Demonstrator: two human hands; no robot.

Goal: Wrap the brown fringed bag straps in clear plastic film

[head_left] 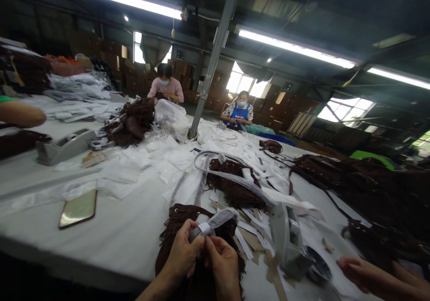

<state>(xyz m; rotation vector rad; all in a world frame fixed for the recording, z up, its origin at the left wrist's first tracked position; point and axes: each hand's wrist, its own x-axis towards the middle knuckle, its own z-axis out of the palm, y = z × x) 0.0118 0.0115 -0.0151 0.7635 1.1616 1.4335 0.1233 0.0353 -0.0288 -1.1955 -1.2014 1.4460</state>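
A dark brown fringed bag (188,212) with metal eyelets lies at the table's near edge, under both hands. Over it, my left hand (183,251) is closed on a strap wrapped in clear plastic (223,218), with a white band (204,228) around it. My right hand (221,260) is closed in a pinch at the lower side of the same wrapped strap; its fingertips are partly hidden. Just beyond lies a second brown fringed bag (235,182) with a plastic-covered strap looping around it.
To the right stand a grey tape dispenser (289,238) and a tape roll (317,265), near paper strips (243,242). A co-worker's hand (363,269) reaches in there. On the left are a phone (78,208) and another tape dispenser (65,146). A metal post (215,59) rises mid-table.
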